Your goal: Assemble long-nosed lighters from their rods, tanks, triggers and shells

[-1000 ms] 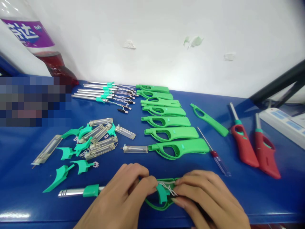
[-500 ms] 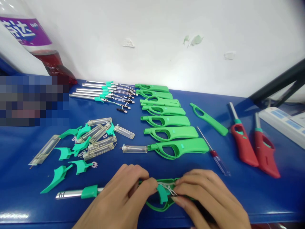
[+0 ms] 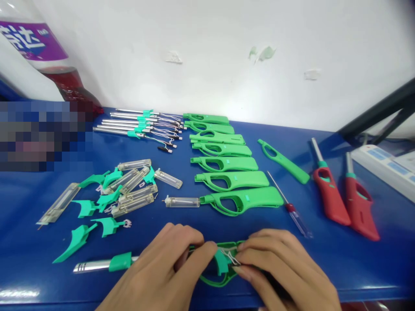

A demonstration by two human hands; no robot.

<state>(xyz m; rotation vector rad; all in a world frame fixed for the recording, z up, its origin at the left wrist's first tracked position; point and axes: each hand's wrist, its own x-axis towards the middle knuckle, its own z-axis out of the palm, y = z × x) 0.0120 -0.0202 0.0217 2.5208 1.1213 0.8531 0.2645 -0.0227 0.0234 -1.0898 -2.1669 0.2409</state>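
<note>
Near the table's front edge, both hands grip a green lighter casing [image 3: 216, 283], largely covered by my fingers. My left hand [image 3: 165, 268] closes over its neck end, thumb beside the teal trigger [image 3: 221, 261] set in the casing. A metal lighter tube [image 3: 94, 265] with a teal collar [image 3: 119, 261] sticks out to the left from under that hand. My right hand [image 3: 285, 268] pinches the casing's handle side, fingertips at the thin white wires [image 3: 229, 255] inside. What lies beneath the right palm is hidden.
Behind my hands lie several green casings [image 3: 241, 201], clear fuel tanks [image 3: 134, 204], loose teal triggers [image 3: 108, 225] and metal tubes with wires [image 3: 121, 131]. To the right are a screwdriver [image 3: 293, 214], two red lighters [image 3: 330, 196] and a power strip [image 3: 385, 166]. A bottle [image 3: 69, 82] stands back left.
My left thumb has shifted slightly right, closer to the trigger. The right hand stays nearly still on the casing. The whole view has drifted a little.
</note>
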